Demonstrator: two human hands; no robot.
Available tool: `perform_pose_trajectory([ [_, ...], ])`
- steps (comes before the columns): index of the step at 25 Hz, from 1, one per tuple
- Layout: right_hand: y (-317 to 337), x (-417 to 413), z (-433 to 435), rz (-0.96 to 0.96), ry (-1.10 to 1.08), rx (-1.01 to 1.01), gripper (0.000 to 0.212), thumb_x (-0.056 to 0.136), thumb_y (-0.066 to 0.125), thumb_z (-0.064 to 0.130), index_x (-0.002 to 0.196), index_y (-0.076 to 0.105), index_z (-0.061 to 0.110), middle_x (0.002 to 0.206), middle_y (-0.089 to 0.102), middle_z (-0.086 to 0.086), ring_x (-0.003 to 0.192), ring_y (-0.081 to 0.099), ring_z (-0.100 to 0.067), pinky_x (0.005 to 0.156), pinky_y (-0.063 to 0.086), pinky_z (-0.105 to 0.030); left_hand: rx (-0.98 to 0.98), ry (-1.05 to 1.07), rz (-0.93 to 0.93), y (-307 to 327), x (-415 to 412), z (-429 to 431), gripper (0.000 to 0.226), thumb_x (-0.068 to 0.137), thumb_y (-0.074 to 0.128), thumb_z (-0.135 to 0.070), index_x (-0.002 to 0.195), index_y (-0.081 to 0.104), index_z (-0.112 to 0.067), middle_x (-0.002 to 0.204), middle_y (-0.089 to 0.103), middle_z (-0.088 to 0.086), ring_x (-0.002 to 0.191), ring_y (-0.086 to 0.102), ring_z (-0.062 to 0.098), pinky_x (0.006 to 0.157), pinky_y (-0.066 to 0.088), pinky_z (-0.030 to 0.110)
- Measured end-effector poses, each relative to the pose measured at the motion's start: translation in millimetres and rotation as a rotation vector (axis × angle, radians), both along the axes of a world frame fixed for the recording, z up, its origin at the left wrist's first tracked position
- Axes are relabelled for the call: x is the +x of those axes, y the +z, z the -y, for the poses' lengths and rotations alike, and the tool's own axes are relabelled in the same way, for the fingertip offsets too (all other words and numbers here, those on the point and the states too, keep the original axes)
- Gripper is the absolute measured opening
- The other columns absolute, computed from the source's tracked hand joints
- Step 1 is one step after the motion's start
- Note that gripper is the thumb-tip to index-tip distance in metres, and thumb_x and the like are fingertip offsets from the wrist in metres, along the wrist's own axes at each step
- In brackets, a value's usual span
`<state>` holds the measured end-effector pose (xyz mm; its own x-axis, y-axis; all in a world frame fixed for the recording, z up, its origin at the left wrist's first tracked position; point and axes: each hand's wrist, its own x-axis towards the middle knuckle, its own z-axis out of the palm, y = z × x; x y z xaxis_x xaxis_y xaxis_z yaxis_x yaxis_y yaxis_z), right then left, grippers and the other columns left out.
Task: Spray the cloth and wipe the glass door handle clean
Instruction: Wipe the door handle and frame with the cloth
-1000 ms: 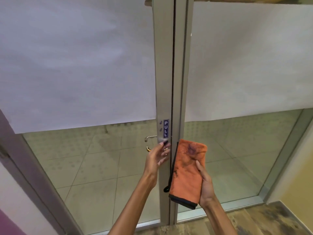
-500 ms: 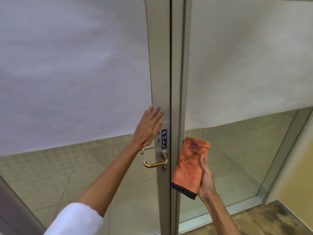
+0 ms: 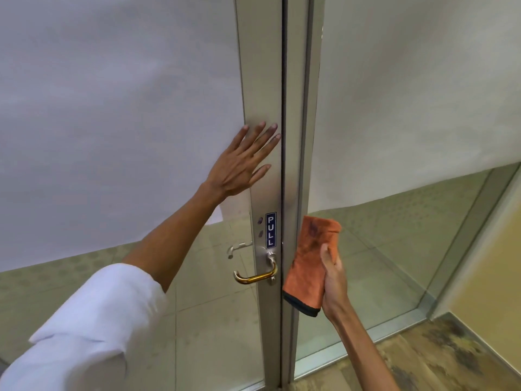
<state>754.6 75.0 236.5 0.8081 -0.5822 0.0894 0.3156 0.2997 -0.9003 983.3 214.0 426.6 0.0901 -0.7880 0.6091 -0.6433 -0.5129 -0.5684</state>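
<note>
Gripping cloth (image 3: 310, 263) right of handle (image 3: 255, 276)

The person is wearing a white sleeve (image 3: 93, 325) on the left arm, its soft fabric bunching into loose folds and its rolled cuff ending near the elbow, so the forearm below it is showing bare. The left hand (image 3: 239, 167) is showing no ring, watch or glove, and its fingernails are looking short and unpainted. The right hand (image 3: 334, 280) and its forearm are likewise showing bare, with no sleeve reaching into view on that side and nothing worn at the wrist.
</note>
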Motion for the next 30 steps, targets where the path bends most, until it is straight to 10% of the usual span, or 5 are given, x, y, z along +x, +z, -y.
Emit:
perform_pose_trajectory([
  [4,-4.1,19.7,-3.0,-0.044,-0.122,-0.202,0.079,0.080,0.062,0.068,0.147,0.043,0.031,0.132,0.065,-0.004,0.114,0.066,-0.028,0.095,0.056,-0.050,0.019,0.022,0.055,3.0,16.5,0.8,0.062,0.112,0.023,-0.039,0.166,0.012,-0.011,0.173,0.011,0.013,0.160,0.011,0.029,0.128,0.007,0.048],
  [9,1.0,56.0,-12.8,-0.040,-0.147,-0.547,0.073,0.104,0.046,0.028,0.157,-0.002,0.039,0.152,0.031,0.029,0.121,0.051,0.012,0.091,0.050,-0.010,0.013,0.049,0.150,-4.2,24.9,5.1,0.059,0.114,0.011,-0.040,0.166,0.007,-0.011,0.173,0.012,0.012,0.159,0.013,0.028,0.128,0.010,0.046],
  [14,-12.3,112.5,-19.6,-0.019,-0.212,-1.110,0.083,0.103,0.046,0.033,0.152,-0.022,0.034,0.163,-0.021,0.015,0.154,-0.010,-0.015,0.125,0.003,-0.045,-0.001,0.026,0.166,-3.5,25.8,6.5,0.059,0.114,0.014,-0.042,0.166,0.010,-0.013,0.172,0.016,0.010,0.159,0.017,0.027,0.127,0.010,0.046],
  [20,-27.9,154.6,-20.4,-0.069,-0.304,-1.614,0.085,0.102,0.044,0.026,0.153,-0.024,0.016,0.161,-0.033,-0.002,0.151,-0.021,-0.022,0.124,-0.012,-0.037,0.001,0.027,0.131,-1.6,24.5,7.4,0.061,0.114,0.011,-0.045,0.166,0.011,-0.014,0.172,0.017,0.010,0.158,0.017,0.027,0.126,0.005,0.047],
  [30,-31.8,165.7,-2.4,-0.084,-0.292,-1.870,0.077,0.104,0.032,0.039,0.153,-0.020,0.008,0.158,-0.035,-0.013,0.149,-0.025,-0.027,0.123,-0.011,-0.042,0.017,0.050,0.041,-0.3,22.5,8.4,0.070,0.110,0.009,-0.061,0.166,0.012,-0.019,0.172,0.016,0.010,0.159,0.016,0.029,0.126,0.007,0.049],
])
